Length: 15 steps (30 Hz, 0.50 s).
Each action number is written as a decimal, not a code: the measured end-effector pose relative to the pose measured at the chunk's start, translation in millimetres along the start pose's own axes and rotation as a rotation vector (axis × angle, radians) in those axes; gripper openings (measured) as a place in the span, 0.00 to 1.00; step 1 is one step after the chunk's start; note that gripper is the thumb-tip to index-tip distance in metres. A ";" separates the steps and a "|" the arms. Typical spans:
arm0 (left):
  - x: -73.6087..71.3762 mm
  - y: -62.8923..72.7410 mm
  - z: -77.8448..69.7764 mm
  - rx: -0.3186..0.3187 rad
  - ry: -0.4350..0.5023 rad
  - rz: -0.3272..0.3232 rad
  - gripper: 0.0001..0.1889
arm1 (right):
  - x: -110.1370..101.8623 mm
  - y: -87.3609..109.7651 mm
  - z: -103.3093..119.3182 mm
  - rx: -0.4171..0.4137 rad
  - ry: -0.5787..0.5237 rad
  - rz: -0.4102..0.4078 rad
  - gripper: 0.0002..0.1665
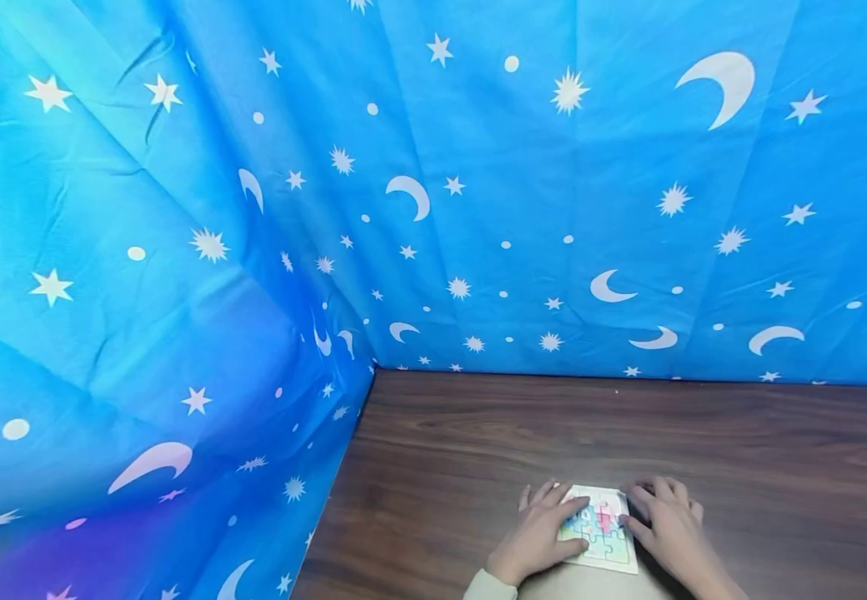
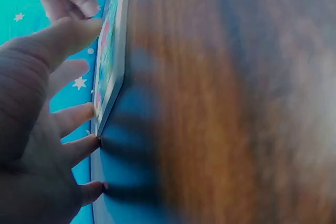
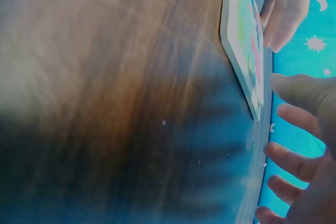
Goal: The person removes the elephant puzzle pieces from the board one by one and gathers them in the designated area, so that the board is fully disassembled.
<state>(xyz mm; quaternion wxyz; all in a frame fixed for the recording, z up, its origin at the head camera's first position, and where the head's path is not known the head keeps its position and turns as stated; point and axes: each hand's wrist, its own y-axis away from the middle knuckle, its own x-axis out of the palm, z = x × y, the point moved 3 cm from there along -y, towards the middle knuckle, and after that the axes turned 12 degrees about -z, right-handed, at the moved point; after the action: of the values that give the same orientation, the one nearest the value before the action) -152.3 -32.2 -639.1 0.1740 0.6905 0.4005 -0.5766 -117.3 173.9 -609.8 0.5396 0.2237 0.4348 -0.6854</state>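
Observation:
A jigsaw puzzle [image 1: 604,548] in a pale tray lies flat on the table, its pieces printed in pink, blue and green. At its left side, my left hand [image 1: 538,533] rests with fingers spread, the thumb and a finger reaching over the pieces. My right hand [image 1: 669,525] is at the right edge, fingers loosely bent. In the left wrist view, the puzzle [image 2: 111,51] appears edge-on beside the left fingertips. From the right wrist, the right hand [image 3: 310,150] shows spread fingers near the puzzle's corner [image 3: 254,106], with a small gap between them.
The dark wood-grain table [image 1: 478,433] extends behind and to both sides of the puzzle. A blue cloth [image 1: 523,183] with white stars and moons hangs along the back and left edges. A light sleeve [image 1: 489,586] covers the left wrist.

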 end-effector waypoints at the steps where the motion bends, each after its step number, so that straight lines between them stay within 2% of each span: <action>1: 1.9 0.7 -1.4 0.007 -0.009 0.005 0.32 | 1.1 0.7 -1.3 -0.006 0.005 0.006 0.23; 7: 4.0 3.1 -3.0 0.055 -0.054 0.047 0.31 | 5.8 -0.2 -2.7 -0.028 0.053 0.016 0.23; 12: 1.4 -0.4 1.3 0.050 -0.085 0.058 0.33 | 9.5 -7.0 -1.4 -0.032 0.041 0.018 0.21; 15: 1.3 3.4 2.9 0.043 -0.090 0.070 0.33 | 12.5 -6.4 0.6 -0.008 0.011 0.014 0.20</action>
<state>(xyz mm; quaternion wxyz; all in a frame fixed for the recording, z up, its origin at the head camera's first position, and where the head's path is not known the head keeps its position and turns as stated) -151.6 -35.8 -641.9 0.1971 0.6810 0.3557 -0.6091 -127.1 166.8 -616.8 0.5430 0.2284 0.4387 -0.6786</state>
